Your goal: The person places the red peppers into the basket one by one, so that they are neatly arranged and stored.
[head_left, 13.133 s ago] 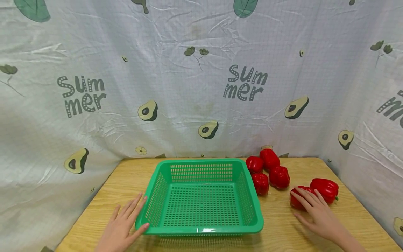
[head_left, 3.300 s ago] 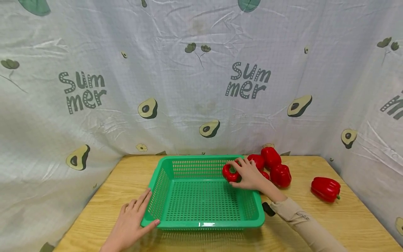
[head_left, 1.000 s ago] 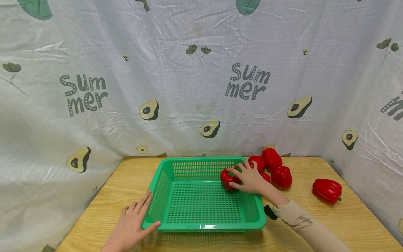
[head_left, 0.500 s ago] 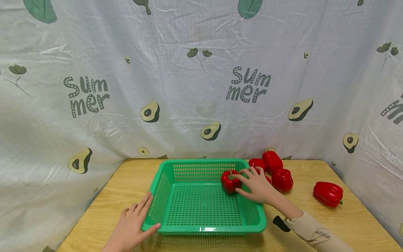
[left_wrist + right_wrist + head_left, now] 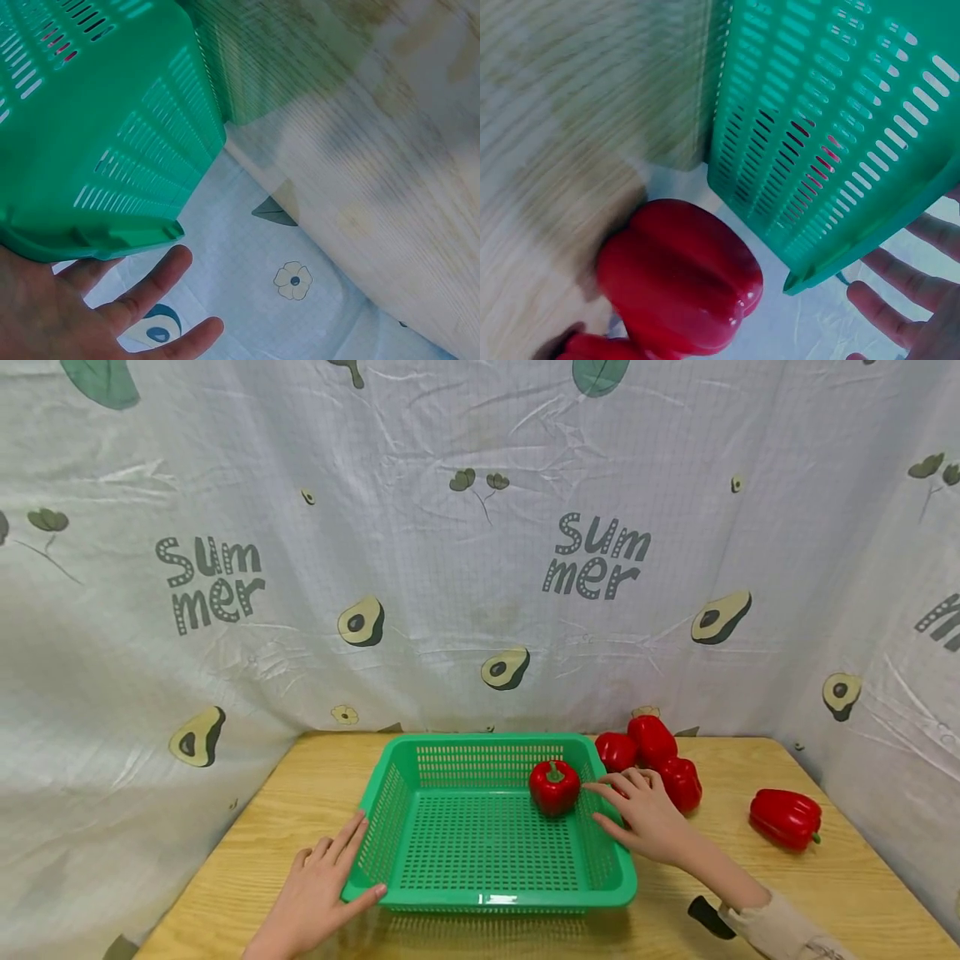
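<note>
Wooden table stands against an avocado-printed "Summer" cloth backdrop.

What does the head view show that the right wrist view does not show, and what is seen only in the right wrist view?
Only the head view shows the left hand resting against the basket's near left corner, the pepper in the basket standing upright, the lone pepper far right, and the avocado-print cloth.

Only the right wrist view shows, close up, a pepper on the table beside the basket's outer wall.

Both show the green basket, the wooden table and the right hand, open and holding nothing.
</note>
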Motion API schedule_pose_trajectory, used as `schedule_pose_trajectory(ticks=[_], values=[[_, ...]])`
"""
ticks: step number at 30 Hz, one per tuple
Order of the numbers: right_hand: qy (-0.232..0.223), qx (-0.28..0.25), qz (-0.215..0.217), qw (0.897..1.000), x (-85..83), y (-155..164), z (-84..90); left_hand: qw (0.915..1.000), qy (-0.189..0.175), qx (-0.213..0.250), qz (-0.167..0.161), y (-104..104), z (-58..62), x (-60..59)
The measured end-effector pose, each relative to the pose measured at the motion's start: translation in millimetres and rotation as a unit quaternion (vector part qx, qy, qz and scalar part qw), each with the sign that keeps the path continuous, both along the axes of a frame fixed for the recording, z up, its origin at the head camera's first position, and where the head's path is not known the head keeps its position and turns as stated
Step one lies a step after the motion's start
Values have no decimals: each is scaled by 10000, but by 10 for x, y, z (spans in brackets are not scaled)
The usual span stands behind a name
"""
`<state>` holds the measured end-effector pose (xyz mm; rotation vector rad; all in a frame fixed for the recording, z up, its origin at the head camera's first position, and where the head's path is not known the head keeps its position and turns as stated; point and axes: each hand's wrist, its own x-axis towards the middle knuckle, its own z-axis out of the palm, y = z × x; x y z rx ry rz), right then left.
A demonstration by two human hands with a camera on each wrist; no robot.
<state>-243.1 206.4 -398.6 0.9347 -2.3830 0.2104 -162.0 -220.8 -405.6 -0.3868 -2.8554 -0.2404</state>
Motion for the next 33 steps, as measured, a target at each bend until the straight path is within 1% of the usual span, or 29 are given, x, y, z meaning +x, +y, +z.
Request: schedule_pose_trajectory(ticks=[6, 12, 20, 26, 33], values=[[-68, -165, -91, 9998, 51, 120, -46, 10000, 56, 17, -9, 6, -8, 6], [35, -308, -198, 9993, 68, 251, -94, 9998, 207, 10, -59, 12, -3, 2], [138, -357, -206, 9991, 88, 414, -216, 9999, 84, 40, -45, 18, -5, 19], [287, -256, -336, 9987, 48, 525, -297, 10000, 23, 54, -35, 17, -8, 14], [315, -156, -347, 9988, -59, 617, -360, 10000, 42, 43, -10, 13, -15, 14]])
